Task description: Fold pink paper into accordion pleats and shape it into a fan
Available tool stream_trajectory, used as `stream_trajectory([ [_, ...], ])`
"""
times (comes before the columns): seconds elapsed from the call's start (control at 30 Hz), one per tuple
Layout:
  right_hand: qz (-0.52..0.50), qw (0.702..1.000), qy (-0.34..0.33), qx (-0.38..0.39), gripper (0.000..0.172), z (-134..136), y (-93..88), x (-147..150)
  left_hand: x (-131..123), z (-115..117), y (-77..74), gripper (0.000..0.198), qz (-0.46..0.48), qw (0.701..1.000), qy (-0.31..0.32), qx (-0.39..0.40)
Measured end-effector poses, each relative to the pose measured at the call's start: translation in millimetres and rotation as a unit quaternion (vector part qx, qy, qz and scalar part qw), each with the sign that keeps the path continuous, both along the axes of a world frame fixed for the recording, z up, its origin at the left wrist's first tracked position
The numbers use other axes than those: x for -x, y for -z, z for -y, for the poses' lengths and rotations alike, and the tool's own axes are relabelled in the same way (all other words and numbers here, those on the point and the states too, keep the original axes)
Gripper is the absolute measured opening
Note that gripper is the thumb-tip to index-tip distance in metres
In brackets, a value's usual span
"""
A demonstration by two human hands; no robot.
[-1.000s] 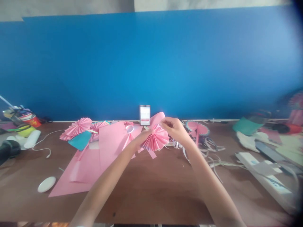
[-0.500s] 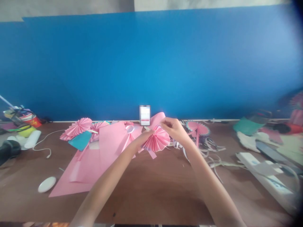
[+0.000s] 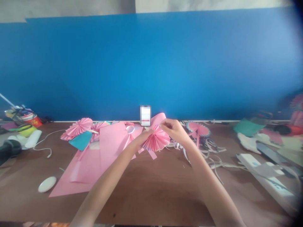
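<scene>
1. Lying at the front left of the table [image 3: 151,192], a white disc [image 3: 47,184] sits just beside pink sheets [image 3: 86,167].
2. Farther in, the left hand [image 3: 147,135] grips the pink fan [image 3: 156,141], which is spread open between both hands.
3. The right hand [image 3: 171,127] has its fingertips bunched at the fan's upper edge; I cannot tell what they hold.
4. Beyond, a phone [image 3: 145,115] stands before a blue wall [image 3: 151,63].

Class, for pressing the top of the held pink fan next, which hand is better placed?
Probably the right hand: its fingers are at the top of the fan, while the left hand holds its left side.
</scene>
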State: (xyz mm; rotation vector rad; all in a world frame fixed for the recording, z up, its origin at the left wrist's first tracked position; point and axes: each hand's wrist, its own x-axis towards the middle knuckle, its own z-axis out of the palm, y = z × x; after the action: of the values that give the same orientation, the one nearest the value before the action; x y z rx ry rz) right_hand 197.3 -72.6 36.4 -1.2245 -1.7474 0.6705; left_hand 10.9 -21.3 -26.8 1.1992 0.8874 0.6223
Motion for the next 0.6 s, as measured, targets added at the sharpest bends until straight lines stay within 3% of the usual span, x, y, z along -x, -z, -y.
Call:
stream_trajectory([
  [0.6,0.032,0.999,-0.008,-0.001,0.023,2.1,-0.9,2.3,-0.6,1.8,0.8,0.04,0.026,1.0,0.008,0.0],
])
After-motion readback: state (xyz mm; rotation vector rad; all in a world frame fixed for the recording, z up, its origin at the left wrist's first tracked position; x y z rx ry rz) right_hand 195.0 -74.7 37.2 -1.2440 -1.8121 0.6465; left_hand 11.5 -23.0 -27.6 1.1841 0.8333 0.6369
